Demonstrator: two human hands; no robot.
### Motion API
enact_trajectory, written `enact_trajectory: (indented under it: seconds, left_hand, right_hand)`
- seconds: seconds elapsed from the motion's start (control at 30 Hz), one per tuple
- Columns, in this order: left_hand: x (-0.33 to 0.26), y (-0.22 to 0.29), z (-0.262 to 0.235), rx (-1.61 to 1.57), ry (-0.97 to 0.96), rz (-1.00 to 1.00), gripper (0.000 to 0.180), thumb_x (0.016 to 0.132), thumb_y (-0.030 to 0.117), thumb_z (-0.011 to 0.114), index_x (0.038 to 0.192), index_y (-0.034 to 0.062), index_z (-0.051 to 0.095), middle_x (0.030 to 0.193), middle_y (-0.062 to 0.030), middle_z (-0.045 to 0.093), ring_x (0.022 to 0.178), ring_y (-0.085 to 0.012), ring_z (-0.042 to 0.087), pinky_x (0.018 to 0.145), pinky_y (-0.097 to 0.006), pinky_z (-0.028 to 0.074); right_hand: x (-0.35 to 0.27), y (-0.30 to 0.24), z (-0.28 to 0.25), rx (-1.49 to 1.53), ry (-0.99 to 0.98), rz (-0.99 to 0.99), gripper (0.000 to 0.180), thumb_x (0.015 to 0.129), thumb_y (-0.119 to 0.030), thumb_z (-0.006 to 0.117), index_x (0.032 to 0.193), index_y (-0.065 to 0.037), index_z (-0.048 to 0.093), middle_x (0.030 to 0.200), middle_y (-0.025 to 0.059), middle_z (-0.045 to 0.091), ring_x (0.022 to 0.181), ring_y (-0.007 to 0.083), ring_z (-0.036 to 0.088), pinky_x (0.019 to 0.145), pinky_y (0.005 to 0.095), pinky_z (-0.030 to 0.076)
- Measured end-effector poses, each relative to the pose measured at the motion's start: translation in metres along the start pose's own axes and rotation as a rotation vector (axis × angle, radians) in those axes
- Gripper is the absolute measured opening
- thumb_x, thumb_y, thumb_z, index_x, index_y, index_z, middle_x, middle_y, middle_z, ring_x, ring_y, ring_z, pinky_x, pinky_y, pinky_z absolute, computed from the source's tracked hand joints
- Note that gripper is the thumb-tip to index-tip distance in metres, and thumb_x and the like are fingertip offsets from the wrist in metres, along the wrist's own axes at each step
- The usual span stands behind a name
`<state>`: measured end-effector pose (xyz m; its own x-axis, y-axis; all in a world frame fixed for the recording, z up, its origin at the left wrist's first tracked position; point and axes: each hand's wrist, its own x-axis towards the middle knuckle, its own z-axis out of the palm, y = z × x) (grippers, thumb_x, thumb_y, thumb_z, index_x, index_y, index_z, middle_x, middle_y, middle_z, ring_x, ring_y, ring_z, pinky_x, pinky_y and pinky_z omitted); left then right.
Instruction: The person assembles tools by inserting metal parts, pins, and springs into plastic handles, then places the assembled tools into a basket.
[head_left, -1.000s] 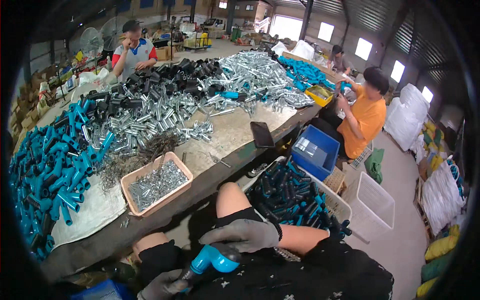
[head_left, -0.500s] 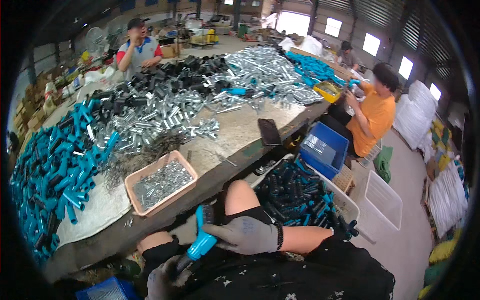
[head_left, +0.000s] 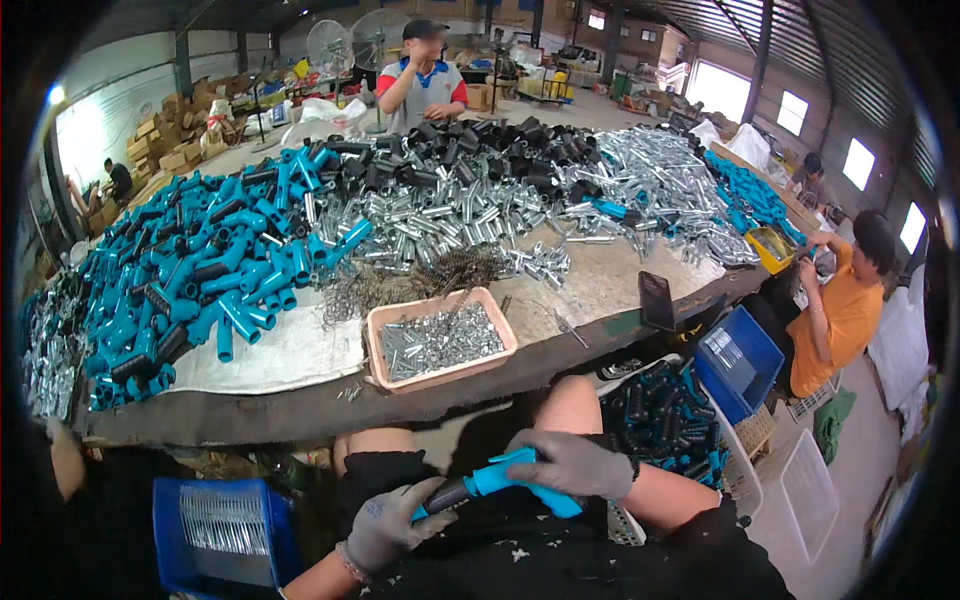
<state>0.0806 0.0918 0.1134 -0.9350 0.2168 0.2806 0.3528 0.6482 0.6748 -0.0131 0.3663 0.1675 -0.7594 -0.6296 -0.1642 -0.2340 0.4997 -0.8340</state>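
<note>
A teal-and-black plastic handle [head_left: 488,481] with a branching teal end lies across my lap between both hands. My left hand [head_left: 392,524], in a grey glove, is closed round its black ribbed end. My gloved right hand [head_left: 582,465] grips the teal branched end, its fingers wrapped over the top. On the table edge ahead sits a pink tray [head_left: 376,340] of small metal pieces. A heap of teal handle parts [head_left: 215,255] spreads to its left. Beside my right forearm, a white basket [head_left: 742,470] holds black-and-teal handles [head_left: 668,415].
A blue bin [head_left: 172,560] with metal rods stands at lower left; another blue bin [head_left: 738,395] is at right. Metal tubes [head_left: 450,215], black parts [head_left: 500,145] and springs [head_left: 465,268] cover the table. Co-workers sit at right [head_left: 835,320] and stand across [head_left: 425,85].
My view has swung left, bringing the lower-left blue bin into sight. The handle has turned from steeply tilted to nearly level, and my right hand's grip has shifted over its branched end.
</note>
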Motion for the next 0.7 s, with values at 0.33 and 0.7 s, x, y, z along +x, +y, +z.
enact_trajectory:
  seconds: [0.33, 0.7]
  left_hand:
    - [-0.005, -0.028, -0.022, -0.83, -0.709, -0.553, 0.027, 0.099, 0.031, 0.064, 0.11, 0.0068, 0.064, 0.077, 0.0018, 0.062, 0.063, -0.0048, 0.054, 0.055, -0.022, 0.045]
    - [-0.008, -0.015, -0.019, -0.775, -0.701, -0.536, 0.034, 0.096, 0.038, 0.066, 0.112, 0.0074, 0.064, 0.073, -0.0037, 0.063, 0.058, -0.0128, 0.06, 0.054, -0.027, 0.049]
  right_hand:
    - [0.037, -0.004, 0.002, -0.414, -0.207, -0.874, 0.037, 0.078, -0.018, 0.075, 0.112, -0.008, 0.064, 0.095, 0.0112, 0.064, 0.088, 0.0303, 0.064, 0.082, 0.0406, 0.052]
    - [0.04, -0.011, 0.0, -0.587, -0.345, -1.001, 0.026, 0.074, -0.012, 0.079, 0.096, -0.006, 0.068, 0.083, 0.0098, 0.062, 0.076, 0.0267, 0.065, 0.075, 0.036, 0.057]
